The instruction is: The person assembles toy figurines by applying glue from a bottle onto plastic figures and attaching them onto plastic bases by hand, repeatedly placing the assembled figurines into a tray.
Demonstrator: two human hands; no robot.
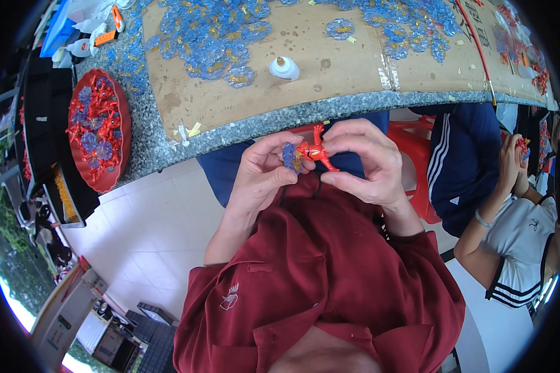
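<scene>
The left hand (261,169) pinches a blue disc (289,156); the right hand (379,163) is closed on a red figure (313,152) (disc and figure touching), just off the tabletop (146,130). Beyond, a white bottle (284,69) sits on cardboard (305,48) near more discs (199,37).

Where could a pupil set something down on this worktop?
Bare, spotted cardboard lies between the white squeeze bottle and the taped seam to its right. Crowded: the far side, with blue flower-shaped pieces, and the red bowl, with red figurines.
</scene>
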